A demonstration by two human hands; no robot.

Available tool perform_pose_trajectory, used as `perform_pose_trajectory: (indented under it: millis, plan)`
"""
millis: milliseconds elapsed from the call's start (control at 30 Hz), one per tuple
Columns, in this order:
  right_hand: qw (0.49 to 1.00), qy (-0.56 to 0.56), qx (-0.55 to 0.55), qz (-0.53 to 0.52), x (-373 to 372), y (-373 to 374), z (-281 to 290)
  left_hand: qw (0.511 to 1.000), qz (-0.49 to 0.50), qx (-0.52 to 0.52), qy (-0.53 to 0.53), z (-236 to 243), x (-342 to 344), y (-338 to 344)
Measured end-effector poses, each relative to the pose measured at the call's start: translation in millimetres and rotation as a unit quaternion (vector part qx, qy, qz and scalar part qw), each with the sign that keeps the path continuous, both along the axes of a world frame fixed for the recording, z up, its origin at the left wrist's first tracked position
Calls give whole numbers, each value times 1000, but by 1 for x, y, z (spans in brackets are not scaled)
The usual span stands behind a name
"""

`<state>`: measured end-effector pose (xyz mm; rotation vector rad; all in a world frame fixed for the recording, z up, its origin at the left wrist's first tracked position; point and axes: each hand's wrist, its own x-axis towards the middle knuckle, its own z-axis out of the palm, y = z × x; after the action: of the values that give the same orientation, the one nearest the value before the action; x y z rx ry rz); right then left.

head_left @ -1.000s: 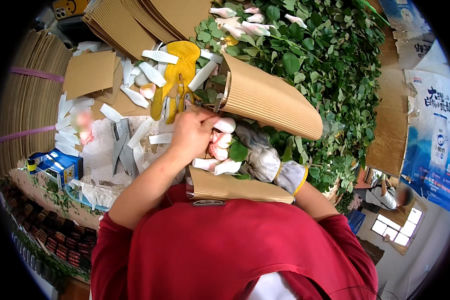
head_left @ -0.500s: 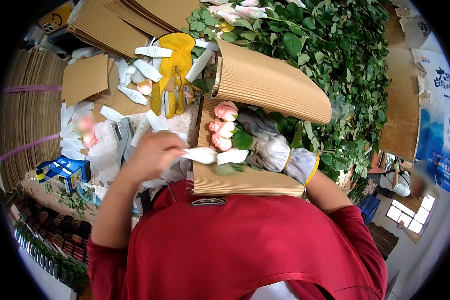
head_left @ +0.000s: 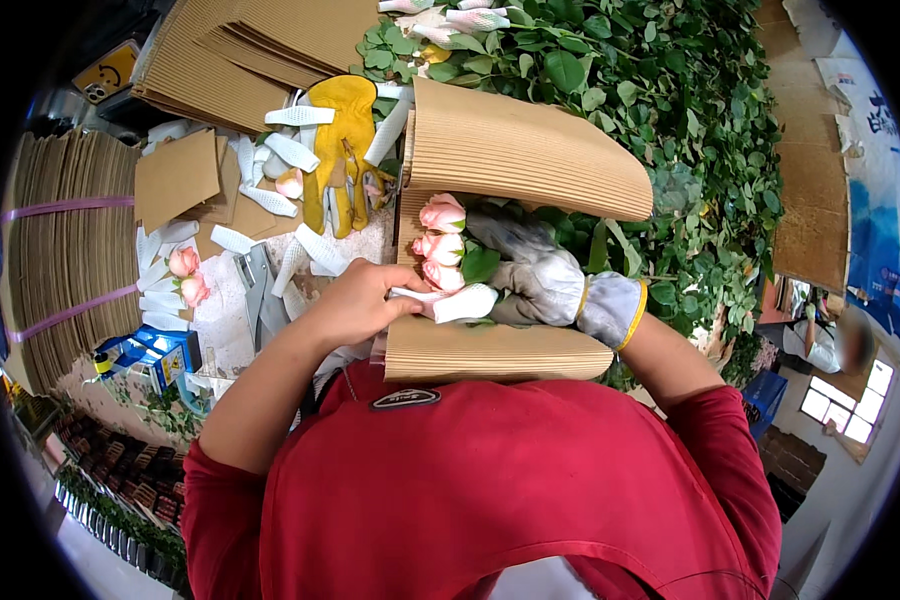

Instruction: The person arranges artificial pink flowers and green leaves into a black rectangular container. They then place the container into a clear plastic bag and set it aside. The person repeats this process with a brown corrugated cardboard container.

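Three pink roses [head_left: 438, 246] lie in a column on a sheet of corrugated cardboard [head_left: 500, 352], heads to the left. Just nearer to me is a white foam mesh sleeve [head_left: 467, 303], its left end pinched by the bare fingers of my left hand [head_left: 365, 298]. What sits inside the sleeve is mostly hidden. My right hand [head_left: 542, 278], in a grey-and-white work glove, is closed around the rose stems below the heads; the fingers are partly covered by leaves. Above the roses the cardboard's far flap [head_left: 530, 150] curves over the stems.
A yellow work glove [head_left: 342, 150], loose mesh sleeves [head_left: 292, 153] and a stapler [head_left: 260, 290] lie on the left. Two more roses [head_left: 187, 275] rest beside cardboard stacks [head_left: 70, 240]. Leafy stems [head_left: 660, 130] cover the right side. Another person [head_left: 820, 340] is far right.
My left hand has moved right, up against the roses, and now pinches the mesh sleeve's end close to the flower heads. My right hand stays around the stems. The view has shifted slightly.
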<state>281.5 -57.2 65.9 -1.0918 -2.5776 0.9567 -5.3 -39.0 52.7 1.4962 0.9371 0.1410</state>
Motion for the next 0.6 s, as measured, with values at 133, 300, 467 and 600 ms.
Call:
perform_pose_trajectory:
  millis: [133,300,467,600]
  plan:
    - [1000,4,0,5,4,-3,-10,992,36,116,25,-3,-23,-14]
    - [999,-14,43,2,2,-6,-6,993,49,36,97,15,-69,-1]
    - [998,59,18,-27,-3,-2,-5,997,67,18,43,5,-44,-1]
    - [1000,-5,-25,-18,-2,-7,-11,999,29,19,12,5,-10,-6]
